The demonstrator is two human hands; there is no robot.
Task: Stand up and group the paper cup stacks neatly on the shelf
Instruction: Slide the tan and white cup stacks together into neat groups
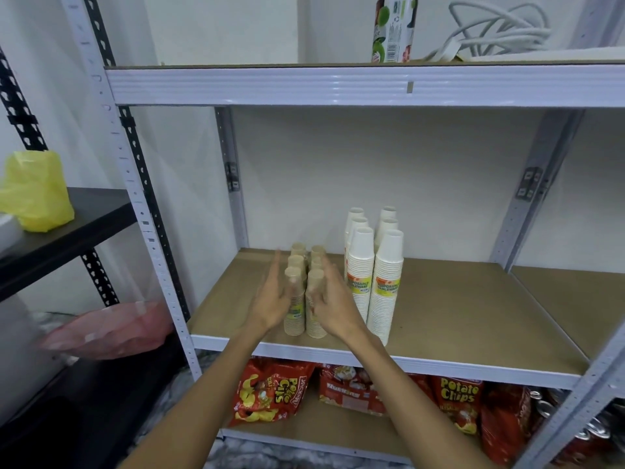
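Observation:
Several short stacks of small brown paper cups [304,296] stand upright in two rows on the middle shelf board [456,309]. To their right stand several taller stacks of white paper cups [373,265], also upright in two rows, some with yellow labels. My left hand [272,299] is flat against the left side of the brown stacks, fingers stretched out. On the right side of the same stacks my right hand [333,299] lies flat too. Both hands flank the brown group with nothing gripped. A narrow gap separates the brown group from the white one.
Red snack bags [270,390] fill the shelf below. On the top shelf stand a carton [394,28] and a coiled white cable [500,28]. To the left, a black rack holds a yellow plastic bag [33,191]; a pink bowl [111,330] sits lower down.

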